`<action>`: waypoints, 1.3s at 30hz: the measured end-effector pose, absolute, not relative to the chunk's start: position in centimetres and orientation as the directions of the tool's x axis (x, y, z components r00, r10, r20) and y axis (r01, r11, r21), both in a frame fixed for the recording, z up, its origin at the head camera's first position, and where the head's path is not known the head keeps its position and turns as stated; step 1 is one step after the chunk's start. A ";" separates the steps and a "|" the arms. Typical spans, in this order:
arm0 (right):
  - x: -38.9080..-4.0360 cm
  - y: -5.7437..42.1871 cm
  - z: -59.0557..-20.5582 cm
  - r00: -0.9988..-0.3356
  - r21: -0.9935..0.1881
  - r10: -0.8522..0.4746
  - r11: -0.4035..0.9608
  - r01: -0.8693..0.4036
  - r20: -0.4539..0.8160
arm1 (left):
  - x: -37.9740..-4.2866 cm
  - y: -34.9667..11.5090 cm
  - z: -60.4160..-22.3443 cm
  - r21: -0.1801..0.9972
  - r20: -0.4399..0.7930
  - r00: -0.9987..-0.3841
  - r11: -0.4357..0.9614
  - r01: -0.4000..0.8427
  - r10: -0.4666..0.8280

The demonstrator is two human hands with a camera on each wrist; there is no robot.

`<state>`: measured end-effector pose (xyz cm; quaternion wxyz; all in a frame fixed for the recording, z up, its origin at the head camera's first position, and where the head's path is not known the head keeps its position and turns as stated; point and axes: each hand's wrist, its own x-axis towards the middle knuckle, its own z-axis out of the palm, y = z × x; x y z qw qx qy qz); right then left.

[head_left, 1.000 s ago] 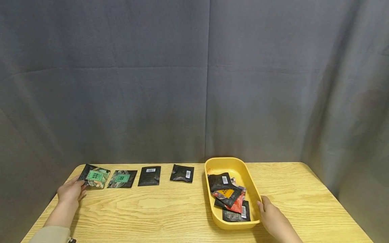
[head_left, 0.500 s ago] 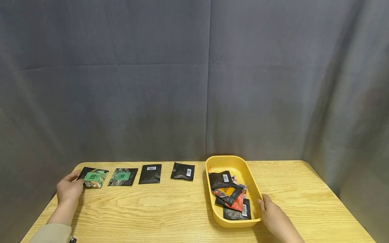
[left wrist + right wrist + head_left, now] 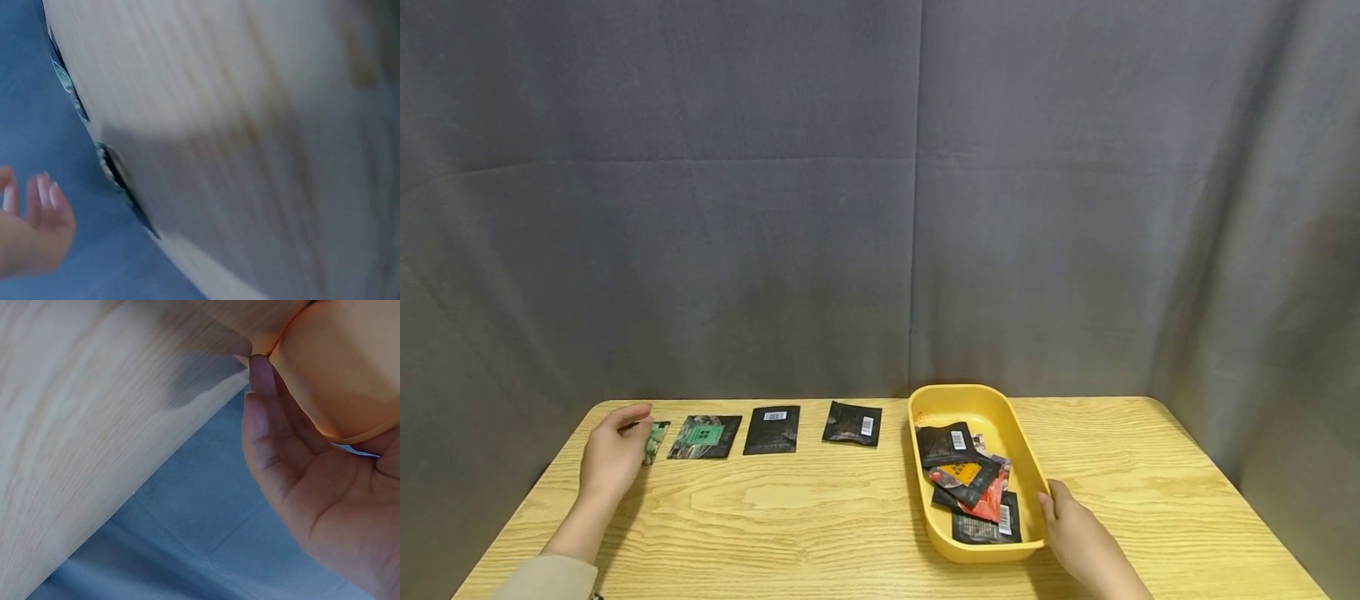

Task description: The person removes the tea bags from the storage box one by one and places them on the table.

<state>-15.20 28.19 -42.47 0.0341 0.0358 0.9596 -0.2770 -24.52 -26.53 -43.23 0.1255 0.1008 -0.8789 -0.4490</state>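
Note:
My left hand (image 3: 613, 454) hovers above the leftmost green-labelled packet (image 3: 656, 442), hiding most of it. In the left wrist view its fingers are loosely bent, hold nothing and stand apart from the packet (image 3: 122, 181). To its right lie a second green-labelled packet (image 3: 704, 437) and two black packets, one (image 3: 772, 430) with its barcode at the top and one (image 3: 852, 424) with it at the right. My right hand (image 3: 1078, 537) grips the near right rim of a yellow plastic bin (image 3: 1026, 467); the right wrist view shows fingers against the bin's outer side (image 3: 350, 375).
Inside the bin lies a loose pile of several packets, black (image 3: 946, 446), orange-labelled (image 3: 961, 475) and red (image 3: 988, 504). The wooden table (image 3: 760, 533) ends at a grey curtain (image 3: 775, 250) behind and at both sides.
The left hand has let go of the leftmost packet, now lying flat, and moved up and right over it. The right hand stays on the bin.

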 end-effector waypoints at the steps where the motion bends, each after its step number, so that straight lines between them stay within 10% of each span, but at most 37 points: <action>1: -15.2 28.2 -42.5 -0.995 -0.528 0.050 0.844 0.089 -0.087 | -24.6 -26.3 -43.2 0.805 0.134 -0.966 0.593 -0.025 -0.222; 12: -15.1 28.2 -42.8 -0.996 -0.534 0.035 0.843 0.070 -0.076 | -24.5 -22.6 -42.7 0.595 0.101 -0.966 0.763 0.252 0.240; 39: -15.2 28.2 -42.7 -0.997 -0.504 0.049 0.861 0.071 -0.058 | -23.9 -9.3 -40.6 0.395 0.211 -0.813 0.713 0.579 0.543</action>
